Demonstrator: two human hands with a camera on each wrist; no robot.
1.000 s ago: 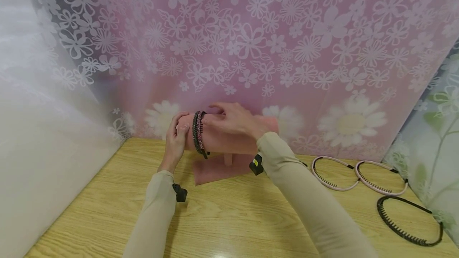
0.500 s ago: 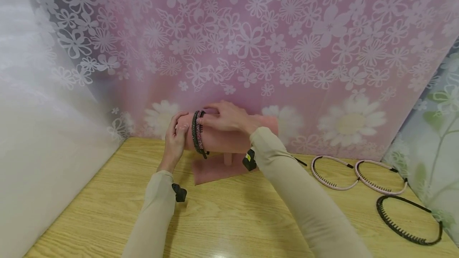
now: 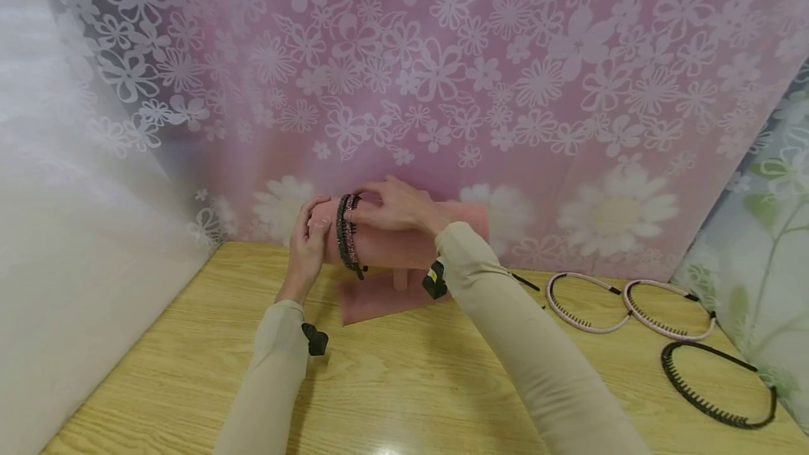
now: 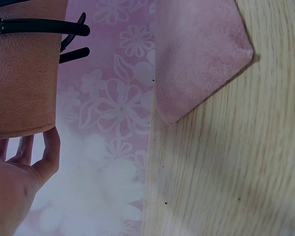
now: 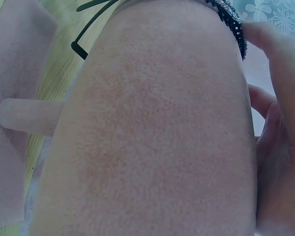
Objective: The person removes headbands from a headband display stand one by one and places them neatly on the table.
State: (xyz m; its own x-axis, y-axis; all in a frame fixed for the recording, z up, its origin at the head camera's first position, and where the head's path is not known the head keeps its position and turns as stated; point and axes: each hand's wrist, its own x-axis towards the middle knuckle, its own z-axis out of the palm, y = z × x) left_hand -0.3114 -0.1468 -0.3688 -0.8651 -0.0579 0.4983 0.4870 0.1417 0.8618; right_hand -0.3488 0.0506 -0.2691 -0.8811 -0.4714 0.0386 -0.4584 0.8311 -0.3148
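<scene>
A pink plush display roll [image 3: 404,250] lies sideways on a short post above a flat pink base [image 3: 373,302]. Two glittery toothed headbands circle its left part: a dark one [image 3: 342,234] on the outside and a pink one [image 3: 352,248] right beside it. My left hand [image 3: 306,248] grips the roll's left end, its thumb in front; in the left wrist view the fingers [image 4: 50,152] curl at the roll's edge. From above, my right hand [image 3: 401,206] pinches the pink headband near its top. Its farther fingers are partly hidden behind the roll.
On the table [image 3: 404,378] at the right lie two pale pink headbands [image 3: 588,330] [image 3: 670,334] and a black toothed headband [image 3: 720,413]. A black headband tip [image 3: 526,282] shows past the right sleeve. Flowered curtain [image 3: 442,90] stands close behind the roll.
My right hand has slid left along the roll, until its thumb reaches the pink headband. My left hand keeps its place on the roll's end.
</scene>
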